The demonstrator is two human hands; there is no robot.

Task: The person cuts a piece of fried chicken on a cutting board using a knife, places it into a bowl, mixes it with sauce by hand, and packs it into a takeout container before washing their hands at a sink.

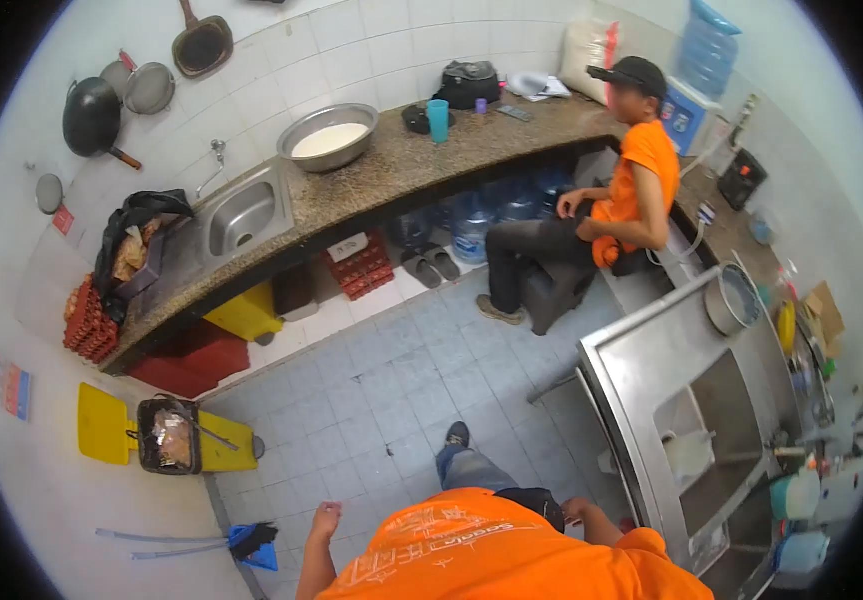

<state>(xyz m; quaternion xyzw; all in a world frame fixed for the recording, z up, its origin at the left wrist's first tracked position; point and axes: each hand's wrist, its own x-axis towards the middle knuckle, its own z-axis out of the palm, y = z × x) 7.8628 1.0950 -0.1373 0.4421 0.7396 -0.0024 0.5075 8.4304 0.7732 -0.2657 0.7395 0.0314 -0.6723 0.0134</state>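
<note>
My left hand hangs low beside my orange shirt, over the tiled floor, with its fingers curled in and nothing visible in them. On the other side of my body, my right hand is held near my waist, its fingers bent; what they hold, if anything, I cannot make out. Close to it is a black item at my front, partly covered by the shirt. One of my shoes shows ahead on the floor. The steel sink unit stands to the right of my right hand.
A seated person in orange sits by the stone counter, which bears a metal basin of white contents. Left are a steel sink and an open yellow bin. A dustpan lies below; water jugs stand under the counter.
</note>
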